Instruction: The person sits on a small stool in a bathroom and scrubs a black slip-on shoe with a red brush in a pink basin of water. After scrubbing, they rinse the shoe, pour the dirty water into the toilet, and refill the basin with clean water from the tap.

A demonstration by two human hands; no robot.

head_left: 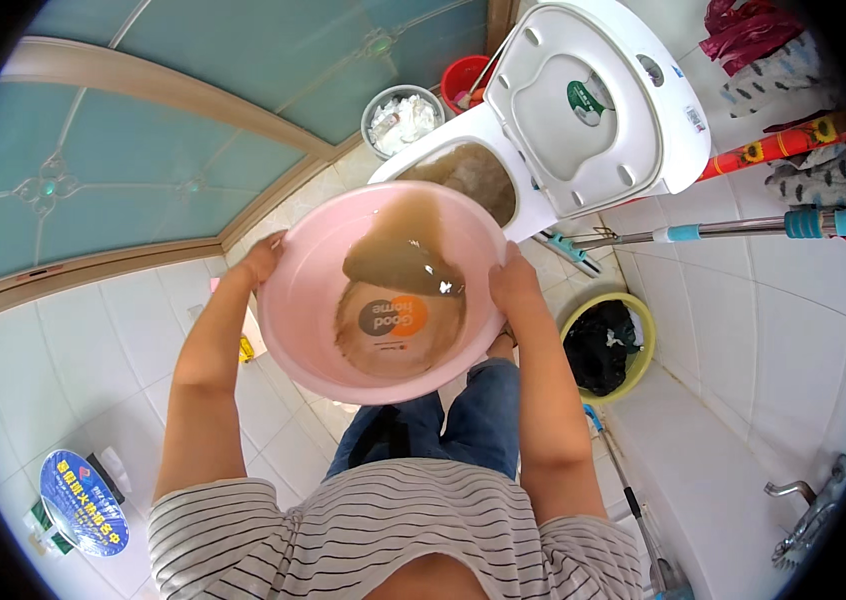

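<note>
Tipping the pink basin (pixel 383 290) of murky water over the toilet bowl (pixel 473 175), left hand (pixel 265 258) and right hand (pixel 515 283) clamp opposite rims; pouring slowly, lip low, should avoid splashing.

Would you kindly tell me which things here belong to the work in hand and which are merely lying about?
In hand: pink basin of brown water, left hand, right hand, toilet bowl.
Lying about: yellow bin, grey bucket, red bucket, mop handle.
</note>
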